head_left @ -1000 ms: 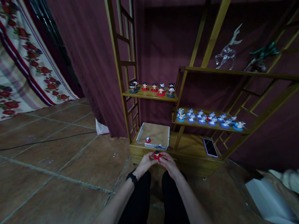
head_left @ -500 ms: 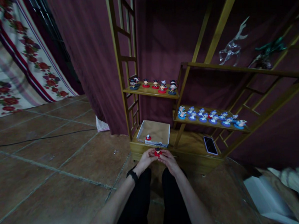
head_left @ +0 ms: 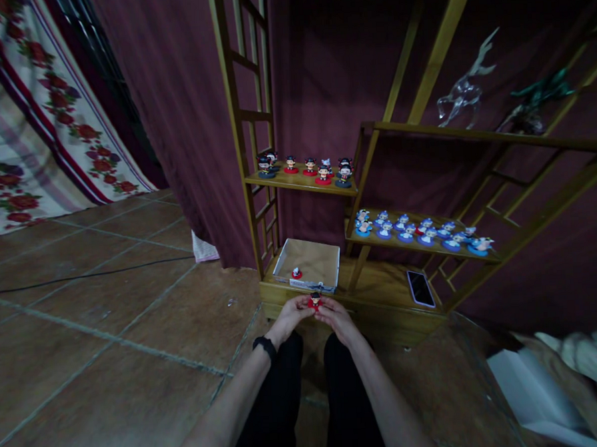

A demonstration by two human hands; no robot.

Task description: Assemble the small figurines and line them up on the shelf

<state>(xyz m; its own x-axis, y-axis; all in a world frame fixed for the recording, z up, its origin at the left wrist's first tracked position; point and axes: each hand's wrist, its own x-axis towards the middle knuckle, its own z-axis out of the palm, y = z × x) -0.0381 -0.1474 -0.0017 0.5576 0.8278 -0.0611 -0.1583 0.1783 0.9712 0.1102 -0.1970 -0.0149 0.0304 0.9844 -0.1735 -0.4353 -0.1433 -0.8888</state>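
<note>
Between my two hands is a small figurine (head_left: 315,300) with dark hair and a red body or base, upright and facing me. My left hand (head_left: 292,317), with a dark band on the wrist, grips it from the left. From the right, the fingers of my right hand (head_left: 336,316) close on it too. Just beyond lies a shallow cardboard box (head_left: 335,267) with a small white-and-red figurine (head_left: 296,273) in its front left corner. Several red- and dark-based figurines (head_left: 322,175) stand on the upper left shelf (head_left: 301,183).
Several blue-and-white figurines (head_left: 406,233) fill the lower right shelf (head_left: 369,239). A phone (head_left: 421,288) lies on the cabinet's bottom board. A clear deer figure (head_left: 462,98) and a green ornament (head_left: 532,104) stand higher up. A white box (head_left: 532,391) sits on the floor at right.
Hardly anything differs. Both hands keep hold of the figurine, which sits very slightly higher in view; the other figurines and the box stay where they were.
</note>
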